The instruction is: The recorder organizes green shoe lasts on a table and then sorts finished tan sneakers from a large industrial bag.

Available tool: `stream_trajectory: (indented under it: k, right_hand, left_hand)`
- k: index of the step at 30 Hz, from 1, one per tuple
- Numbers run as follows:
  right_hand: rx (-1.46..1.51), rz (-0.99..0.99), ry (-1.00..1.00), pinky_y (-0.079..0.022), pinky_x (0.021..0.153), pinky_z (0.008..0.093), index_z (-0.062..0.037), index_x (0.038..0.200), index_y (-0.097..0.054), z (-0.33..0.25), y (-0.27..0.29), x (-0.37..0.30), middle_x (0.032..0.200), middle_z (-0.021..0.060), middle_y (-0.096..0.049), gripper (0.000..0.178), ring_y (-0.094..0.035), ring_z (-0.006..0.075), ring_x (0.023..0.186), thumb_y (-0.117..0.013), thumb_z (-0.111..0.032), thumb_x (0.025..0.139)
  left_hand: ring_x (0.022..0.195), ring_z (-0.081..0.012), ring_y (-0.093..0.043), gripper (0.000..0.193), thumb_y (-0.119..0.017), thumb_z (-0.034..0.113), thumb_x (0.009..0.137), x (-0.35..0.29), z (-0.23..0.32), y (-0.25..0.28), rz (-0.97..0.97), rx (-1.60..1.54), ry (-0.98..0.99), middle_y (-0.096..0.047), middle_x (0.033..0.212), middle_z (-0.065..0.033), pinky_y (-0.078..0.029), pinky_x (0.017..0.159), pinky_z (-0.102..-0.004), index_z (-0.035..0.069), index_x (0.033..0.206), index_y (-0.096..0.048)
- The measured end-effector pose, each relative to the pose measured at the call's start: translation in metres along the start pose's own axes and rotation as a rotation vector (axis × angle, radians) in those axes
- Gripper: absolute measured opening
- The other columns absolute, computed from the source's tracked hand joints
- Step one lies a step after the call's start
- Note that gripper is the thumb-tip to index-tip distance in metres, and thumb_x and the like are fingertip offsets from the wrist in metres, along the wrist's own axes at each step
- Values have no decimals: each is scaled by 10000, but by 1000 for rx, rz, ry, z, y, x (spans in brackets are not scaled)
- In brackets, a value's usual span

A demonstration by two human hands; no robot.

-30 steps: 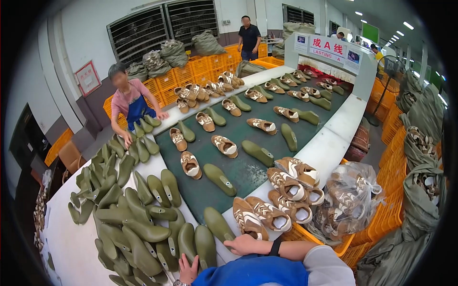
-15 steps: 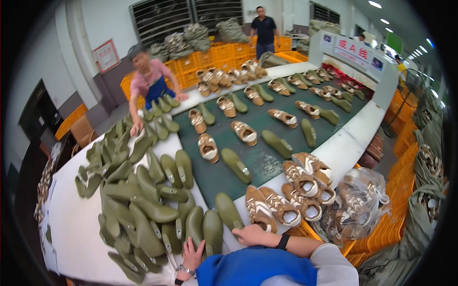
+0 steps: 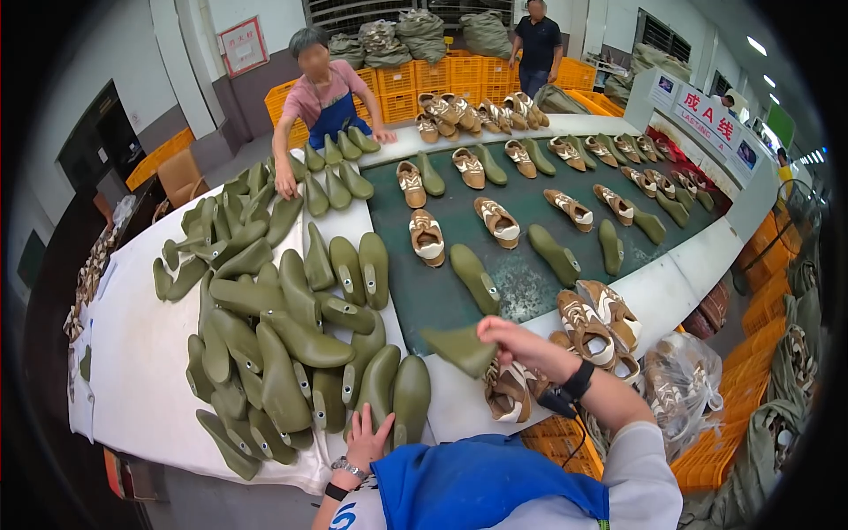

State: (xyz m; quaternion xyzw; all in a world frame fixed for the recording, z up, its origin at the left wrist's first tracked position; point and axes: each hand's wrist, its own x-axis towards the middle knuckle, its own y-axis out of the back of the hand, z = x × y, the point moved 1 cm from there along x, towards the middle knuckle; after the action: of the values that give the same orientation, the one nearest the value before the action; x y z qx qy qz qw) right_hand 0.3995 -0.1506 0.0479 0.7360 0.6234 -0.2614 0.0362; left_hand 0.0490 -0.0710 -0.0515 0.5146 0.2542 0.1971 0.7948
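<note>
Gripped at its heel end by my right hand (image 3: 517, 343), an olive-green shoe last (image 3: 459, 350) is held up, tilted, over the near edge of the green conveyor belt (image 3: 415, 305). My left hand (image 3: 366, 444) lies with fingers spread against the lower end of another last (image 3: 377, 378). A further last (image 3: 412, 399) stands just right of those fingers. Below my right wrist, brown-and-white shoes (image 3: 507, 394) are partly covered by my hand and forearm. To the left, a large heap of green lasts (image 3: 284, 375) spreads over the white table (image 3: 132, 353).
Brown shoes (image 3: 427, 237) and lasts lie in rows along the belt. Across the table a co-worker (image 3: 322, 97) touches the lasts. A clear bag of shoes (image 3: 680, 375) and orange crates (image 3: 729, 406) are at my right. Another person (image 3: 536, 49) stands at the back.
My right hand has lifted the last off the table edge and tilted it over the belt's near corner. My left hand stays by the lasts. The whole view has shifted.
</note>
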Motion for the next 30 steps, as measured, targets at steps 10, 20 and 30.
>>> stream_trajectory:
  k: [10,20,30]
  right_hand:
    - [-1438,125,170,-450,739,449,-135,974,-515,13,-22,177,919,149,-614,184,-582,352,873,-453,-173,805]
    - [-1425,281,222,-476,698,432,-141,952,-540,57,-12,217,842,146,-617,185,-599,324,837,-461,-252,828]
    - [-312,480,379,-440,624,283,-75,844,-574,-82,-21,265,754,22,-564,126,-549,132,716,-508,-181,820]
  left_hand:
    - [1261,-475,-153,667,-569,497,724,0,-2,1,-38,-49,35,-73,1433,-208,-251,930,-589,315,1324,-341]
    - [1266,-477,-138,667,-552,540,719,3,-5,4,-43,-132,53,-78,1433,-207,-221,941,-601,320,1318,-357]
    - [1258,-473,-164,574,-517,453,762,1,-3,1,11,-150,45,-109,1434,-192,-226,928,-595,327,1304,-380]
